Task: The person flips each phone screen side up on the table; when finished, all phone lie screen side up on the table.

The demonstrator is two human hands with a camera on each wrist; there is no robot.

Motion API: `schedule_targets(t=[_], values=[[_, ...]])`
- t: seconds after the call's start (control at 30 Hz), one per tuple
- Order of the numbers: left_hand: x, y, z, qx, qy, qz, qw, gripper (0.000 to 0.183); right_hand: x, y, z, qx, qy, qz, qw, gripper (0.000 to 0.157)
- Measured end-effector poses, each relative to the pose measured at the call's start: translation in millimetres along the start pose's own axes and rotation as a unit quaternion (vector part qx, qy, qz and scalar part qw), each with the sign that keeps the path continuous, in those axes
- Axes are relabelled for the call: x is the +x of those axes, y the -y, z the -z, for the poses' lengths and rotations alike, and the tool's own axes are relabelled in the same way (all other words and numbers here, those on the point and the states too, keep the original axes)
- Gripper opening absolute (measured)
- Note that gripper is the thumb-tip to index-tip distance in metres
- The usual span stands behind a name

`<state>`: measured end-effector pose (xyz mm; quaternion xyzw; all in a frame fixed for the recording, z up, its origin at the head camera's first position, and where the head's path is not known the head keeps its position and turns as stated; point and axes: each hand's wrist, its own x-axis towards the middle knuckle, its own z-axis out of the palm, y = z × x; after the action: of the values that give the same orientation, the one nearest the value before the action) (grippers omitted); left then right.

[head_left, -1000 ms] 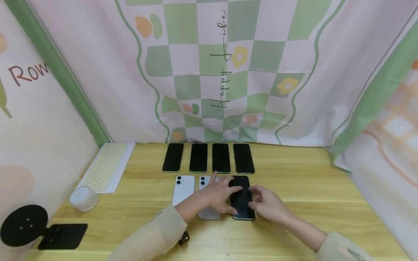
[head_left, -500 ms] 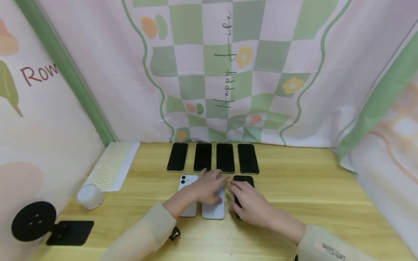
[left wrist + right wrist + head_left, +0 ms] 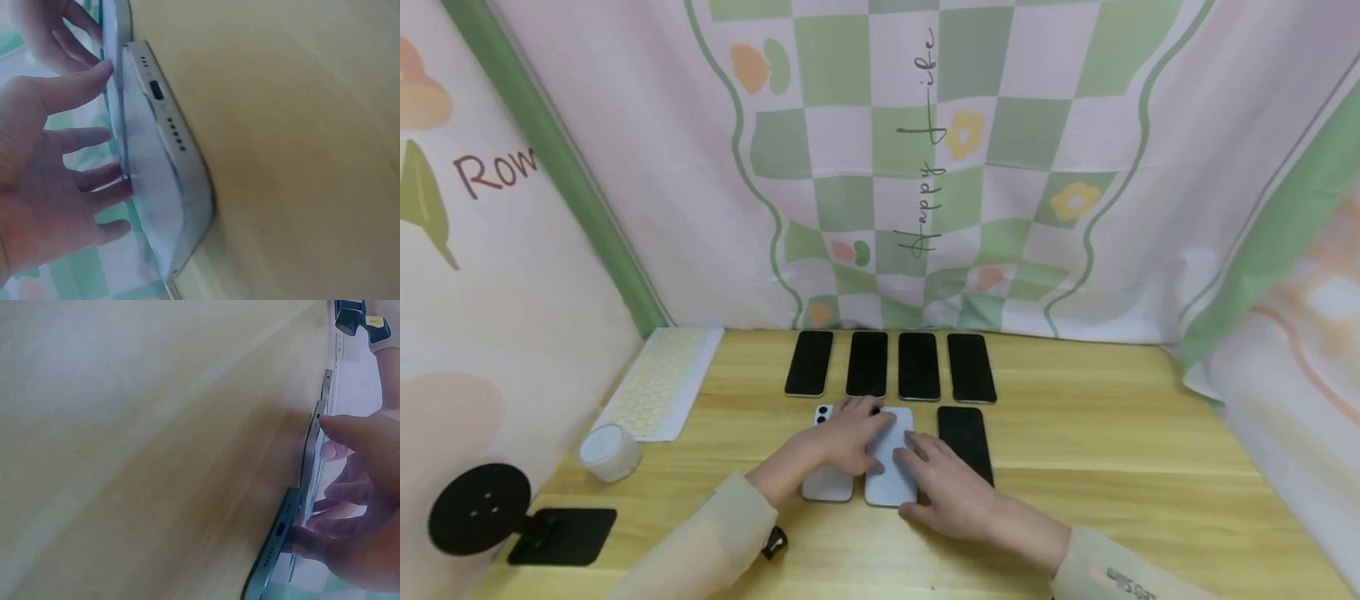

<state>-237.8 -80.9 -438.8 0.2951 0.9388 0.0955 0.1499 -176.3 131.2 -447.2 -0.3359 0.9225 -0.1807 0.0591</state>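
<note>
Two hands are at work on one phone. The left hand (image 3: 850,437) has its fingers apart and loosely extended, with thumb and forefinger over the left part of the middle white phone (image 3: 891,487). The right hand (image 3: 953,492) is also parted, fingers slightly bent along that phone's right edge, thumb at its lower right corner; neither hand is clamped round it. The middle white phone lies flat on the table (image 3: 1112,433), between the left white phone (image 3: 829,483), partly under the left hand, and the near black phone (image 3: 966,433), partly behind the right. Four black phones (image 3: 919,367) lie in a row beyond.

Writing: the hanging cloth (image 3: 902,142) reads "Happy Life", set vertically; the left cloth (image 3: 512,275) reads "Row", cut off at a fold. Lettering on the right sleeve (image 3: 1097,562) is upside down and not clearly legible.

Materials: the table is yellowish wood grain. The phones are slim slabs with rounded corners; the left white phone shows a slot port between rows of holes. Farther left are a pale keyboard (image 3: 658,379), a squat round tub (image 3: 610,452) and a black stand (image 3: 478,508) with a disc head.
</note>
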Motion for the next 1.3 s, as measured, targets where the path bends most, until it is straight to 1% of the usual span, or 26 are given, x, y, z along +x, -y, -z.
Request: schedule_targets(t=[0.17, 0.47, 0.63, 0.73, 0.9, 1.03, 1.1, 1.23, 1.3], values=[[0.2, 4.1, -2.8, -0.030, -0.003, 0.001, 0.9995, 0.072, 1, 5, -2.6, 0.004, 0.005, -0.011, 1.000, 0.069], [-1.8, 8.3, -3.9, -0.058, -0.009, 0.011, 0.9982, 0.072, 7, 13, -9.7, 0.034, 0.029, -0.042, 0.998, 0.067], [-0.7, 8.6, -3.8, -0.066, -0.014, 0.007, 0.9977, 0.071, 7, 15, -10.7, 0.035, 0.024, -0.045, 0.998, 0.066], [1.0, 10.5, -3.8, -0.076, -0.025, -0.006, 0.9968, 0.068, 7, 15, -10.3, 0.032, 0.019, -0.039, 0.999, 0.065], [4.8, 11.6, -7.0, -0.106, -0.062, -0.023, 0.9922, 0.062, 8, 12, -11.3, 0.032, 0.019, -0.033, 0.999, 0.065], [8.6, 7.0, -7.4, -0.137, -0.087, -0.014, 0.9866, 0.061, 8, 10, -11.4, 0.027, 0.010, -0.024, 0.999, 0.064], [10.2, 4.5, -6.4, -0.163, -0.096, 0.004, 0.9819, 0.063, 8, 9, -11.7, 0.023, 0.007, -0.017, 1.000, 0.063], [13.4, 1.5, -5.4, -0.227, -0.119, 0.036, 0.9660, 0.061, 6, 8, -12.0, 0.010, 0.009, -0.001, 1.000, 0.060], [15.6, 0.3, -6.0, -0.263, -0.135, 0.049, 0.9541, 0.058, 4, 8, -11.5, 0.004, 0.011, 0.004, 1.000, 0.059]])
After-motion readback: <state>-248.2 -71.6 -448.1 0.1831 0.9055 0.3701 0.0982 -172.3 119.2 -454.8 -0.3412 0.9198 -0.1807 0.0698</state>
